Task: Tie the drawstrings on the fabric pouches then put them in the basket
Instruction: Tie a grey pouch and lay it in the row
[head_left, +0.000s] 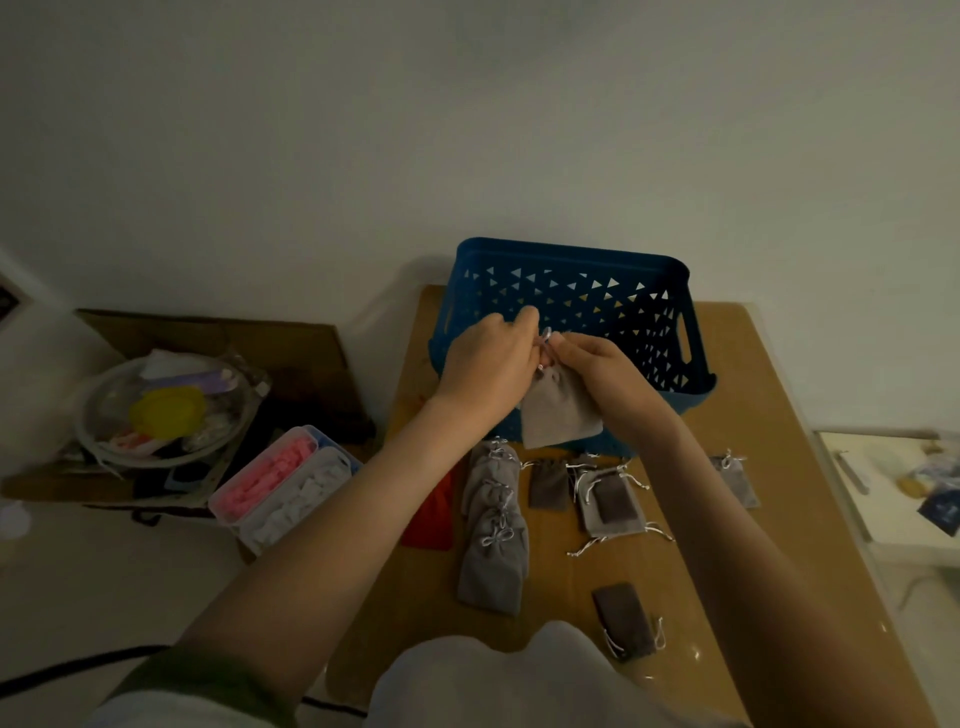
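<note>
Both hands are raised in front of the one blue basket, which stands at the far end of the tabletop. The fingers of the left hand and of the right hand are curled narrow and pinch the drawstrings of one light grey pouch. It hangs under them, before the near wall of the basket.

On the tabletop I count eight more pouches:
- three tied light grey ones, overlapping in a column
- one dark one just beside them
- one untied light grey one with a dark one lying on it
- one tied light grey one at the right
- one dark one nearest to the person
</note>
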